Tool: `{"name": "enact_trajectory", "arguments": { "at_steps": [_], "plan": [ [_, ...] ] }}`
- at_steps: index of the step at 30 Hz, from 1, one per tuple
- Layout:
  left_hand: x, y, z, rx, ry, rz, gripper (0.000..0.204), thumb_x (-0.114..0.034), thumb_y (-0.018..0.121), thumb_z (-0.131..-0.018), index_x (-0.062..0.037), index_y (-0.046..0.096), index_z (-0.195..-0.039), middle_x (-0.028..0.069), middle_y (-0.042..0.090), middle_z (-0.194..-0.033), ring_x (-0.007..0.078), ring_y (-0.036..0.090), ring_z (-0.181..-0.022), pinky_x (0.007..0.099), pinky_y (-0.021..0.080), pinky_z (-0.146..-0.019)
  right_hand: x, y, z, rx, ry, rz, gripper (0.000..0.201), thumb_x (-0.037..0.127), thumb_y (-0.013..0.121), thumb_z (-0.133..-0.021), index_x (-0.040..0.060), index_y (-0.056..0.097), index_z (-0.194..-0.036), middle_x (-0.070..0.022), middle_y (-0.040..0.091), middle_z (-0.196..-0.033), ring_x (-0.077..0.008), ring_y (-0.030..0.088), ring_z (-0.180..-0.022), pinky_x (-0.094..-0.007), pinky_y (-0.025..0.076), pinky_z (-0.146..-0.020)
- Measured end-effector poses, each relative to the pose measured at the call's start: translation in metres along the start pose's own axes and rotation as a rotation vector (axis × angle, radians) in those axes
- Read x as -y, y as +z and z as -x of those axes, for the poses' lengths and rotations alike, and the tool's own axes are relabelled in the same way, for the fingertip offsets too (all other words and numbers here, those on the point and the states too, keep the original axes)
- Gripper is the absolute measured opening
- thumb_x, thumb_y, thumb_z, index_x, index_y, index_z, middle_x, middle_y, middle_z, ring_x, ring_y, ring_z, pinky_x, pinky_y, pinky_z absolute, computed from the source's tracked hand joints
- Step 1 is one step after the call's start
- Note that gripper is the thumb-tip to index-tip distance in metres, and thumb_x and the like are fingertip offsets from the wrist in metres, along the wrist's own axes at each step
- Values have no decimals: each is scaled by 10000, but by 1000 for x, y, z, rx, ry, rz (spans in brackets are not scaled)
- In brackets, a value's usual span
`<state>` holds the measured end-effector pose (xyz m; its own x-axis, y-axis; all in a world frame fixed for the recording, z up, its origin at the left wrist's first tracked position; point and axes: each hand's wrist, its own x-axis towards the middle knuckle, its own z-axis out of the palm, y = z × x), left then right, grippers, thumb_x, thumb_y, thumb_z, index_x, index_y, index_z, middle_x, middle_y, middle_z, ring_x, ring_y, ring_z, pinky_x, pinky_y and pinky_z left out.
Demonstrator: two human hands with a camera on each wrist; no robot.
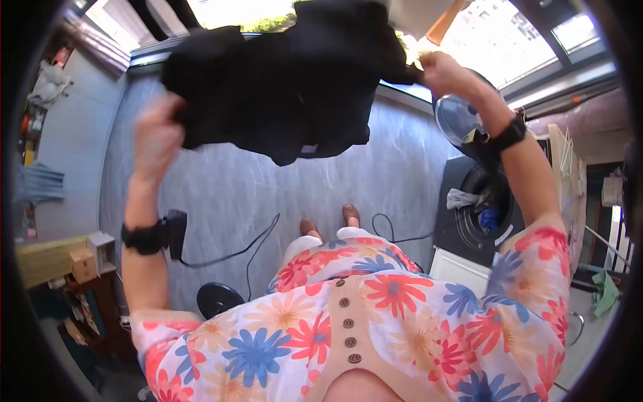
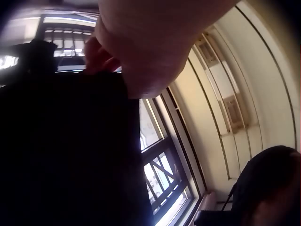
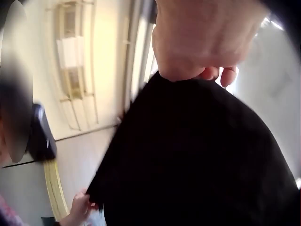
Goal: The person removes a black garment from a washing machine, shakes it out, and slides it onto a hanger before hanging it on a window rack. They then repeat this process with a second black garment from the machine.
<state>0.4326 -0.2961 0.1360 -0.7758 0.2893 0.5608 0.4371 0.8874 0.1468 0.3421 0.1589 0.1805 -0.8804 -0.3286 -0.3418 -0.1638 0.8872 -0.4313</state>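
The left hand (image 1: 158, 139) and right hand (image 1: 443, 74) grip opposite sides of a black garment (image 1: 281, 87), perhaps a shirt, far left of the front-loading washing machine (image 1: 451, 221).

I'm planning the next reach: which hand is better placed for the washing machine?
Probably the right hand: it is nearer the washing machine, with the left hand across the black garment. Both hands grip the garment, though.

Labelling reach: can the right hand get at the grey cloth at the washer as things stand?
Probably not right away: the right hand grips the black garment; otherwise the grey cloth looks uncovered at the washer.
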Motion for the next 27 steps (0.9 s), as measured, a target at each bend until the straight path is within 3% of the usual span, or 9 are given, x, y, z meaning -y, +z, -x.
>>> {"name": "enact_trajectory", "arguments": {
  "at_steps": [1, 3, 7, 11, 13, 15, 17, 20, 27],
  "plan": [
    [-19, -6, -3, 389, -698, 364, 174, 35, 428, -655, 14, 551, -775, 24, 533, -650, 105, 530, -632, 234, 417, -568, -34, 16, -5, -246, -188, 88, 182, 132, 490, -761, -2, 604, -803, -36, 561, -623, -135, 499, -516, -258, 415, -532],
    [6, -21, -7, 250, -528, 306, 135, 8, 435, -666, 2, 536, -755, 9, 496, -640, 87, 499, -651, 228, 406, -600, -10, -5, 6, -303, -160, -362, 201, 105, 469, -698, -12, 597, -799, 0, 484, -541, -73, 456, -481, -209, 364, -439],
    [-14, -46, -41, 290, -295, 487, 135, -52, 435, -708, -7, 551, -759, 3, 499, -674, 70, 465, -652, 210, 391, -602, -25, -51, 1, -238, -18, -201, 182, 90, 466, -714, 5, 605, -794, 8, 465, -547, -71, 452, -488, -201, 355, -437],
    [-74, -47, -47, 89, -757, 1140, 243, -80, 464, -772, 0, 581, -969, 23, 574, -791, 99, 540, -756, 221, 449, -659, -30, -64, 1, -428, -223, 65, 231, 98, 565, -772, 8, 586, -984, -44, 601, -733, -87, 551, -627, -232, 439, -561],
    [-56, -18, -62, 323, -574, 1377, 288, -115, 530, -789, 15, 556, -1045, 41, 595, -904, 108, 560, -843, 229, 468, -710, 58, -24, 20, -382, -576, -329, 357, 193, 683, -746, 26, 573, -1042, -77, 607, -928, -119, 596, -781, -252, 477, -675],
    [-125, -52, -92, 606, -364, 618, 232, -98, 518, -747, -54, 587, -964, 72, 568, -871, 146, 533, -681, 238, 447, -584, 132, 37, 29, -316, -876, -149, 315, 185, 692, -744, 22, 583, -990, -50, 603, -900, -83, 574, -802, -196, 440, -670],
    [-106, -33, -88, 449, 39, 932, 217, -199, 495, -812, -40, 604, -910, 52, 562, -887, 130, 515, -700, 215, 429, -591, 137, 68, 14, 52, -662, -527, 257, 203, 663, -779, -3, 574, -904, 16, 581, -778, -61, 544, -705, -168, 419, -639],
    [-107, -31, -81, 576, -423, 1607, 290, -174, 571, -803, 9, 558, -1028, 47, 556, -970, 124, 521, -808, 219, 436, -682, 137, 71, 18, 162, -547, -821, 210, 169, 598, -832, 4, 587, -960, 3, 607, -819, -58, 565, -740, -183, 453, -670],
    [-101, 47, 27, 357, -510, 1552, 465, -238, 749, -632, 5, 589, -996, 59, 612, -887, 136, 575, -764, 240, 457, -730, 134, 48, 14, 180, -532, -1237, 237, 155, 531, -866, 6, 573, -1045, -91, 622, -943, -151, 611, -826, -242, 493, -745]
  ]
}}
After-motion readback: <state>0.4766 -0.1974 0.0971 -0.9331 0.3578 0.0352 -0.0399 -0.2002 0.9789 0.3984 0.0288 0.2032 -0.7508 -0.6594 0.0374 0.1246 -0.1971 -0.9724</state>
